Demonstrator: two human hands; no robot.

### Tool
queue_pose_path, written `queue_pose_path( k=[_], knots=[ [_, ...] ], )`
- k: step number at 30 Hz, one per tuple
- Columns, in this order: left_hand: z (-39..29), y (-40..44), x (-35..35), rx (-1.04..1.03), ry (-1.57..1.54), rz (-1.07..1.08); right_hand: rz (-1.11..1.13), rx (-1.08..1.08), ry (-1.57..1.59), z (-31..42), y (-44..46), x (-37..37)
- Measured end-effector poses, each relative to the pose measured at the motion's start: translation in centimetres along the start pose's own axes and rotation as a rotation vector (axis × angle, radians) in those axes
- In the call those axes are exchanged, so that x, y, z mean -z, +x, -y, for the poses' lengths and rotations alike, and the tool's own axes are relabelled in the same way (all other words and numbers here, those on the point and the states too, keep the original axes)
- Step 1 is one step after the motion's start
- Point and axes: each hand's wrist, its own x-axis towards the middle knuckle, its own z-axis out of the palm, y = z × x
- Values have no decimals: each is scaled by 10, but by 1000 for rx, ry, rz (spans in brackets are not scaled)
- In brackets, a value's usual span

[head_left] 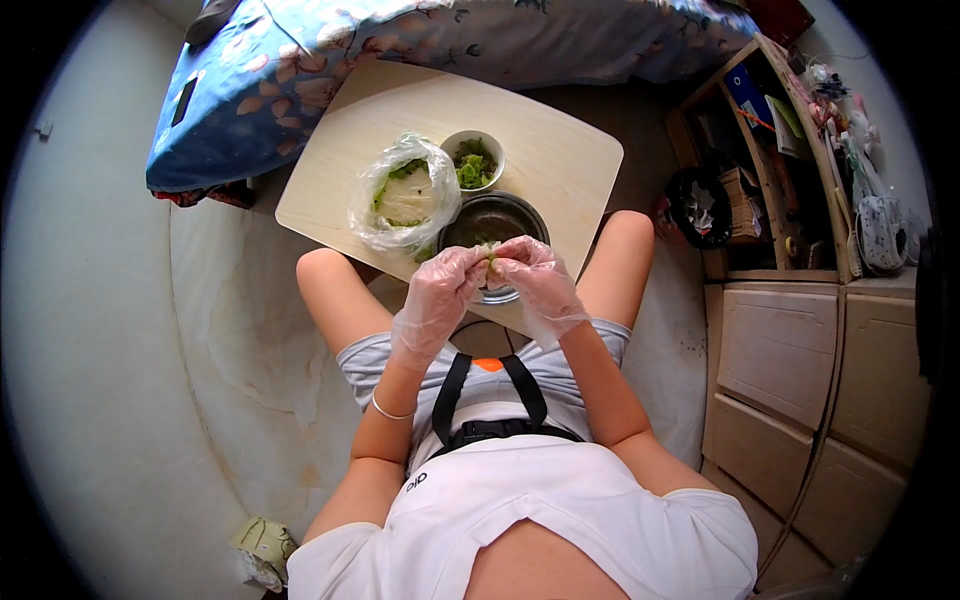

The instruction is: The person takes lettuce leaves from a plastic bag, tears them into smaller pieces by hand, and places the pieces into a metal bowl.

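Observation:
Both hands wear clear plastic gloves and meet above the near rim of a metal bowl (535, 212). My left hand (440, 290) and my right hand (535, 282) pinch a small piece of green leaf (489, 252) between their fingertips. Behind the metal bowl, a white bowl (499, 150) holds green leaves (474, 168). To the left lies an open clear plastic bag (365, 205) with a pale and green leafy vegetable (408, 195) inside. The bottom of the metal bowl is dark and hard to make out.
The pale table (540, 130) stands between my knees. Beyond it is a bed with a blue floral cover (270, 90), a phone (184, 101) on it. At the right are a wooden shelf (760, 274), a black-lined bin (699, 207) and cabinets (778, 350).

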Motion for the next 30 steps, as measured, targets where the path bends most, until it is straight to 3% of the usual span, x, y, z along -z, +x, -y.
queue_pose_path(
  k=[5,8,12,15,17,18,20,23,27,30],
  knots=[
    [2,-1,-3,-145,291,25,-20,1,-157,6,-2,-2],
    [-1,-1,-4,-185,341,14,-26,6,-297,11,-3,-5],
    [1,-2,-7,-150,366,26,-5,32,-251,7,-3,-2],
    [10,-2,-7,-109,166,31,43,34,-143,5,-4,0],
    [9,-5,-7,140,-121,43,85,-3,-79,4,-4,3],
    [10,-7,-7,140,-121,43,85,-3,-79,4,-4,3],
    [12,-9,-9,558,-689,94,118,-5,-54,7,-4,3],
    [14,-8,-10,649,-889,78,90,-110,-7,12,-4,0],
    [14,-9,-14,598,-801,61,114,-84,100,-1,2,3],
    [12,-7,-13,633,-837,79,89,4,-76,-4,6,4]
  ],
)
